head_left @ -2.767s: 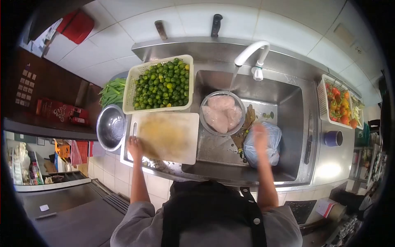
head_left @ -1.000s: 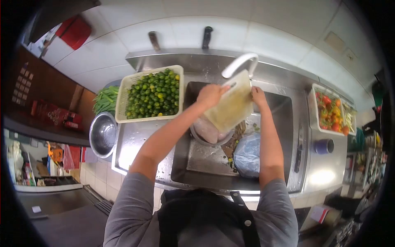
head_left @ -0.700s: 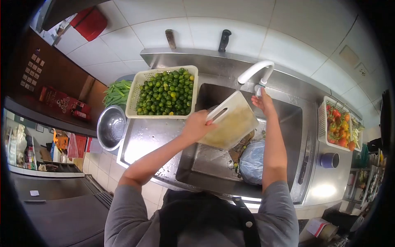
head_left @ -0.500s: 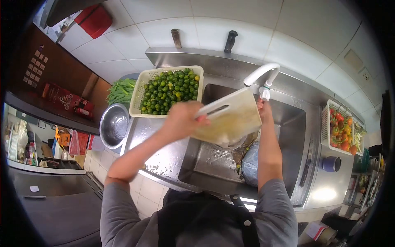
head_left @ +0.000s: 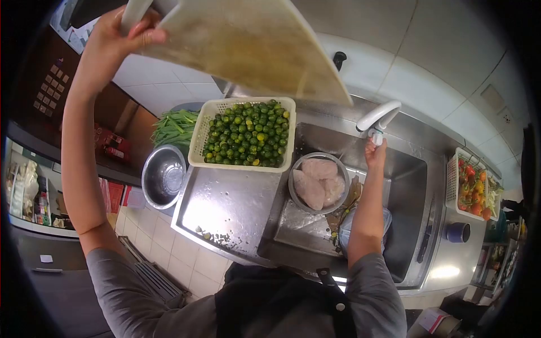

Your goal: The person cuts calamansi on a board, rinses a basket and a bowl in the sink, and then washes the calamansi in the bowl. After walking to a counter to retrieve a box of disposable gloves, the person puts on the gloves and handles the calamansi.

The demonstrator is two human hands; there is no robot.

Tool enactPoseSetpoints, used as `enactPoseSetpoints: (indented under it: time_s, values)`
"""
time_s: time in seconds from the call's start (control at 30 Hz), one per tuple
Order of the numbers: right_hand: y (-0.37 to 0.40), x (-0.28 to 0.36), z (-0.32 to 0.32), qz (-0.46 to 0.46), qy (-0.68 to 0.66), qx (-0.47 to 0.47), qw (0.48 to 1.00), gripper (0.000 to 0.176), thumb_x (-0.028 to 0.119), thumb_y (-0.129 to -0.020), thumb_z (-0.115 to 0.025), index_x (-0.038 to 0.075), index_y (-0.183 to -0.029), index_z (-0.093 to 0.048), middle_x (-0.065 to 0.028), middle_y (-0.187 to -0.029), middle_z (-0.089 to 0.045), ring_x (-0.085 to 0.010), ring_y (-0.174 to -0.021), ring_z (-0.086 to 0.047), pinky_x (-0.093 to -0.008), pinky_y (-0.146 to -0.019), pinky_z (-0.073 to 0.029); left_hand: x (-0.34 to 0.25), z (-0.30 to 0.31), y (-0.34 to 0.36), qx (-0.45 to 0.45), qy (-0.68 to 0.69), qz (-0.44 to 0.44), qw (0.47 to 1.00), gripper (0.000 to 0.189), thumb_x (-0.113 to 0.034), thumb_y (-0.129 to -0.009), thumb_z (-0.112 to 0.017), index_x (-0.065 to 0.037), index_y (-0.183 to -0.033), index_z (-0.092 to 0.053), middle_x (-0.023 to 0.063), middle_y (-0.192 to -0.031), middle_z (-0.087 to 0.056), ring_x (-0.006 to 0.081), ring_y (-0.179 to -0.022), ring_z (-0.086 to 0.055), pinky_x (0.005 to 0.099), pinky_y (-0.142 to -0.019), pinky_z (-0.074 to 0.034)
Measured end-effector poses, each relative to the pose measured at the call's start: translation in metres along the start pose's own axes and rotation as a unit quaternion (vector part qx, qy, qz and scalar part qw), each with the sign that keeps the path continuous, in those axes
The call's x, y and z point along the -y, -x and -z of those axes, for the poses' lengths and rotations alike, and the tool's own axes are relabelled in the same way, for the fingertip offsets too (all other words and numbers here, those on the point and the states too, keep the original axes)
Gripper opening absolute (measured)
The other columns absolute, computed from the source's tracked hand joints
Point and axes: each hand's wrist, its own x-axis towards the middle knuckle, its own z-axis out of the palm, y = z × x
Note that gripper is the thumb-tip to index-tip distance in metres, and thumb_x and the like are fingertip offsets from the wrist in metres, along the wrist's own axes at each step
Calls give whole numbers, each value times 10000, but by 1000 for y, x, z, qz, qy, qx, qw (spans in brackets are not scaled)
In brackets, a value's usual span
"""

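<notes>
Raised high at the upper left, my left hand (head_left: 121,42) grips a stained white cutting board (head_left: 242,50) by its handle slot, fingers wrapped through it. The board is tilted and hides part of the wall tiles. My right hand (head_left: 376,152) is closed around the nozzle end of the white faucet (head_left: 375,117) over the sink (head_left: 403,197). Below and left of that hand, a metal bowl (head_left: 292,194) in the sink holds several pale pieces of raw meat (head_left: 309,190). A bluish plastic bag (head_left: 387,228) lies partly behind my right forearm.
A white basket (head_left: 195,147) of small green citrus fruits stands left of the sink, beside green leafy stalks (head_left: 172,129) and a metal bowl (head_left: 163,177). On the right are a basket of peppers and tomatoes (head_left: 473,186), a dark cup (head_left: 458,232) and a knife (head_left: 425,245).
My left hand has lifted the cutting board from above the sink up and to the left. The bowl of meat is now uncovered. My right hand stays at the faucet.
</notes>
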Motion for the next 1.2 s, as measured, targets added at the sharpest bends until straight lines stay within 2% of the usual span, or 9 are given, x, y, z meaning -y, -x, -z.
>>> enactPoseSetpoints:
  time_s: [0.13, 0.27, 0.43, 0.6, 0.67, 0.87, 1.07, 1.13, 1.2]
  values:
    - [10, 1, -12, -8, 8, -29, 1000, 501, 430, -1030, -429, -52, -1135, -519, -133, -820, -565, -108, -566, -455, -199, -445, -380, 74, -12, -29, 53, -38, 52, 997, 287, -237, -802, -793, -46, -941, -630, -51, -766, -491, 66, -778, -499, 233, -755, -427]
    - [10, 0, -6, 11, 48, -33, 998, 546, 453, -1028, -436, -69, -1166, -514, -135, -828, -565, -98, -575, -449, -199, -456, -393, 120, -63, -47, 32, -24, -64, 997, 242, -184, -811, -762, -31, -919, -609, -19, -741, -500, 97, -744, -495, 276, -721, -437]
    - [6, 11, 6, -47, 41, 17, 998, 540, 461, -1025, -444, -54, -1169, -520, -133, -831, -577, -100, -566, -449, -200, -464, -404, 172, -117, -86, 174, -103, -82, 976, 261, -203, -764, -775, -49, -930, -644, 119, -867, -668, 338, -816, -593, 410, -780, -472]
    - [2, 8, 1, 2, 113, -35, 993, 537, 467, -1017, -462, -45, -1159, -534, -135, -824, -587, -111, -565, -451, -203, -462, -391, 210, -188, -97, 86, -157, -69, 981, 379, -185, -785, -737, -77, -1126, -611, 158, -1059, -644, 345, -998, -599, 443, -859, -473]
    - [-1, 6, 0, 13, 134, -54, 989, 536, 474, -1012, -470, -42, -1145, -536, -137, -817, -588, -116, -565, -456, -211, -467, -400, 202, -205, -102, 114, -300, 89, 943, 1035, -356, -741, -816, -224, -1552, -186, 135, -1546, -324, 339, -1427, -300, 479, -1140, -289]
    - [17, -8, -25, 128, 274, -149, 942, 517, 469, -1008, -480, -31, -1127, -536, -122, -857, -599, -144, -616, -551, -230, -503, -448, 194, -243, -98, -31, -319, 95, 942, 1156, -328, -674, -855, -66, -1546, -143, 224, -1549, -273, 375, -1442, -259, 489, -1150, -276]
    - [18, -12, -3, 193, 367, -93, 905, 560, 513, -997, -486, -25, -1136, -551, -96, -889, -596, -175, -748, -616, -276, -610, -495, 171, -238, -49, -70, -234, 55, 968, 1171, -312, -727, -832, -82, -1565, -47, 214, -1614, -105, 409, -1486, -126, 493, -1198, -186]
    - [38, -31, 0, 223, 340, -120, 906, 527, 483, -1007, -483, -23, -1130, -559, -81, -912, -601, -191, -795, -616, -301, -683, -505, 172, -237, -3, -203, -199, -58, 957, 579, -193, -803, -733, -124, -1337, -520, 175, -1373, -506, 379, -1173, -543, 447, -978, -459]
    - [77, -73, 14, 285, 437, -159, 838, 444, 411, -1013, -501, -14, -1120, -574, -73, -928, -615, -194, -831, -608, -305, -734, -492, 166, -223, 66, -59, -146, 46, 986, 714, -201, -827, -725, -175, -1458, -393, 225, -1499, -337, 410, -1349, -376, 497, -1088, -370]
